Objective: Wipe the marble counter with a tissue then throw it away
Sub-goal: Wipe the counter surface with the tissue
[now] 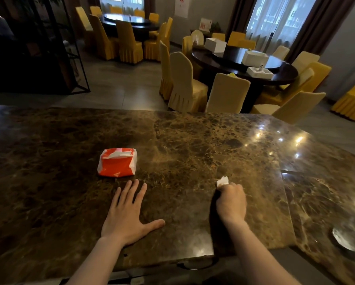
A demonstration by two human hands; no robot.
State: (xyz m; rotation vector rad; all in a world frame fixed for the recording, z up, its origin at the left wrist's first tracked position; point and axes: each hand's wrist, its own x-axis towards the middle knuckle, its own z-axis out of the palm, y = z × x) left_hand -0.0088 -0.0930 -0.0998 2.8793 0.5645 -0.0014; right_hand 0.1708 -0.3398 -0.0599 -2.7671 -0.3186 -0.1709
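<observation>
The right hand (231, 199) squeezes the soft, light tissue (222, 181) on the counter (193, 140); it looks easy to tear. The left hand (127, 214) lies flat, fingers spread.

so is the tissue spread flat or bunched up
Bunched up: the tissue is a small wad poking from the closed right hand on the marble counter.

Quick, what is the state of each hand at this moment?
Left hand: open, fingers spread, palm flat on the marble counter, holding nothing.
Right hand: closed on the white tissue, pressed to the counter.
</observation>
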